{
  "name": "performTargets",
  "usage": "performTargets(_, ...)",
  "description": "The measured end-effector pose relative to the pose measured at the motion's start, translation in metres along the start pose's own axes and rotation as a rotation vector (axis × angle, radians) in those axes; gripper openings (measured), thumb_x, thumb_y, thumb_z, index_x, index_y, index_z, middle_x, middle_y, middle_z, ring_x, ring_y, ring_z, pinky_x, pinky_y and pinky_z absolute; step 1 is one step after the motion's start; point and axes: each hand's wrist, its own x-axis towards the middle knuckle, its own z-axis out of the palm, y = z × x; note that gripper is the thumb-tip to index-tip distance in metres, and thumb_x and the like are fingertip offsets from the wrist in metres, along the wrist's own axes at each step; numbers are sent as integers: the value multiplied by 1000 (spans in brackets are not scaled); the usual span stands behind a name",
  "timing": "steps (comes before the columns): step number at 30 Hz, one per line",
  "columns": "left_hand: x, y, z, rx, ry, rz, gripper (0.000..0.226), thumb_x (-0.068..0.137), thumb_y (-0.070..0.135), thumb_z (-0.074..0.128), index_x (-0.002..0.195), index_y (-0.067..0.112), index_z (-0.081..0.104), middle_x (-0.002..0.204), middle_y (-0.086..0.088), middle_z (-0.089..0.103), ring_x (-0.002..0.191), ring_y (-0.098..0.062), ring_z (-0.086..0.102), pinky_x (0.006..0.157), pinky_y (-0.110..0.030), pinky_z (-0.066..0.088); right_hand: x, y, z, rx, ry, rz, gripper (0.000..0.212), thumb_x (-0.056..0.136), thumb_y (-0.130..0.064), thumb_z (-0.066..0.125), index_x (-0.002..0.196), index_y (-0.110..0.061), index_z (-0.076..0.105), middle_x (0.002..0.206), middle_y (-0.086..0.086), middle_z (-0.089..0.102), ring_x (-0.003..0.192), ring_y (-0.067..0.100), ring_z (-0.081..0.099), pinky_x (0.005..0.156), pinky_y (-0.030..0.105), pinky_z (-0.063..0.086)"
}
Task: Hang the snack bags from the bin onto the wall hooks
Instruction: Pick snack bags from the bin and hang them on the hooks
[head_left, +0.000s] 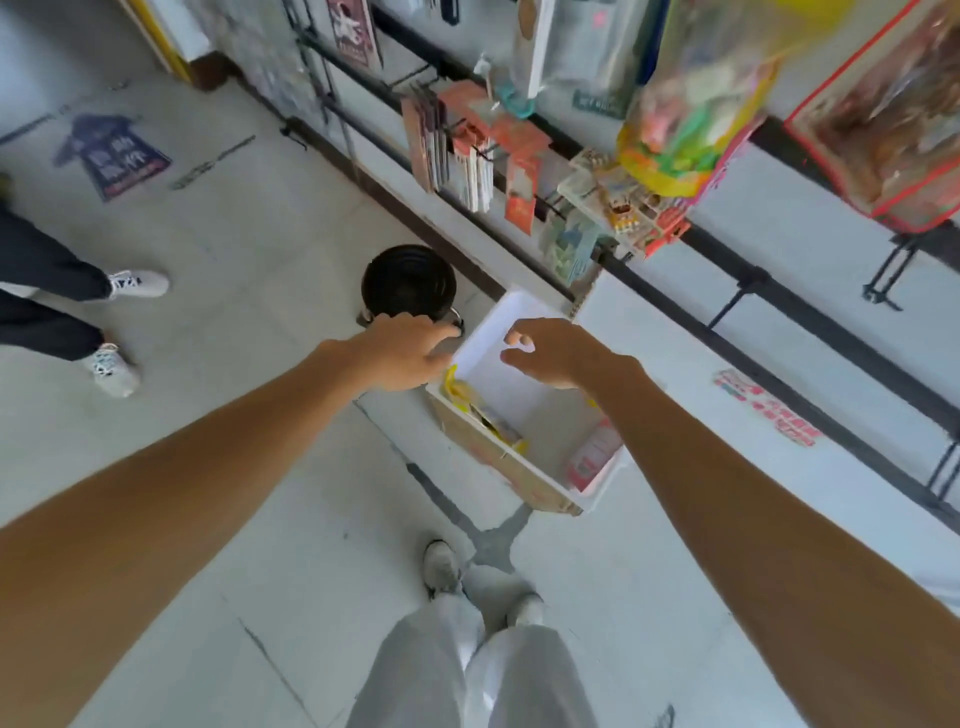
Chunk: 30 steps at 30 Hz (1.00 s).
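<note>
Reaching: both arms stretch down toward the white bin (524, 400), which sits on the floor against the foot of the wall.
Left hand (400, 353): hovers at the bin's left rim, fingers spread and pointing down, holding nothing.
Right hand (556, 353): hovers over the bin's middle, fingers loosely curled with thumb and forefinger apart, holding nothing.
Hands, relation: close together, not touching each other.
Bin contents: a yellow snack bag (454, 387) lies along the left wall and a pink bag (592, 452) leans in the near right corner. Most of the bin floor shows bare.
Wall hooks: a row of flat packets (467, 156) and a large yellow-edged bag (670, 119) hang on the wall above the bin. An empty hook (735, 301) juts out lower right.
Progress, judged: well advanced. The wall is heavily stocked and only a few bags are visible in the bin.
Step in hand, judged: picking up the next bag. No grip is made yet.
Left to do, judged: lift each bag out of the bin and hang it on a free hook.
Writing, floor sticker (111, 156): pale characters on dark blue, too blurred to read.
Writing, red wall label (763, 410): print present, illegible.
Writing, packaging: no brand can be made out.
Nearby: a black waste can (409, 280) stands just left of the bin.
</note>
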Motion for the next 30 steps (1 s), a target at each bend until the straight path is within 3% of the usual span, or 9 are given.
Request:
performTargets(5, 32, -23, 57, -42, -63, -4, 47, 101, 38, 37, 148, 27, 35, 143, -7, 48, 127, -29, 47, 102, -42, 35, 34, 17, 45, 2, -108, 13, 44, 97, -48, 46, 134, -25, 50, 142, -1, 51, 127, 23, 48, 103, 38, 35)
performTargets(10, 62, -39, 117, -57, -24, -24, 47, 100, 30, 39, 147, 29, 36, 147, -6, 40, 130, -27, 42, 104, -40, 29, 88, 36, 99, 55, -143, 4, 38, 92, -50, 51, 123, -28, 54, 129, -1, 59, 116, 23, 55, 95, 38, 45)
performTargets(15, 80, -50, 179, -92, 42, -7, 53, 97, 22, 48, 148, 26, 35, 152, -6, 34, 130, -29, 42, 104, -41, 31, 125, 39, 157, 51, -161, -7, 61, 74, -69, 62, 121, -31, 52, 118, -9, 59, 107, 18, 56, 79, 33, 40)
performTargets(18, 84, -53, 207, -133, 108, 15, 51, 92, 17, 53, 142, 22, 44, 147, -9, 37, 117, -32, 51, 96, -42, 39, 133, 36, 190, 29, -55, -37, 58, 76, -63, 65, 120, -28, 52, 112, -6, 60, 102, 19, 57, 77, 32, 41)
performTargets(23, 81, -61, 220, -181, 206, 16, 60, 87, 10, 55, 145, 19, 39, 145, -7, 39, 112, -30, 54, 90, -41, 43, 132, 33, 214, 56, 234, -94, 18, 94, -35, 54, 105, -22, 60, 102, 0, 61, 94, 24, 57, 71, 34, 46)
performTargets(26, 76, -58, 214, -200, 197, 2, 69, 89, 11, 53, 151, 21, 25, 145, -6, 40, 111, -29, 53, 90, -41, 45, 130, 35, 206, 17, 269, -97, 14, 96, -23, 49, 100, -17, 61, 94, 1, 63, 88, 26, 57, 67, 32, 44)
performTargets(30, 66, -53, 196, -229, 171, -27, 70, 91, 12, 54, 152, 21, 21, 146, -8, 38, 117, -30, 50, 95, -43, 45, 118, 46, 181, 110, 293, -27, 15, 97, -26, 49, 93, -13, 55, 86, 10, 66, 77, 36, 58, 66, 35, 47)
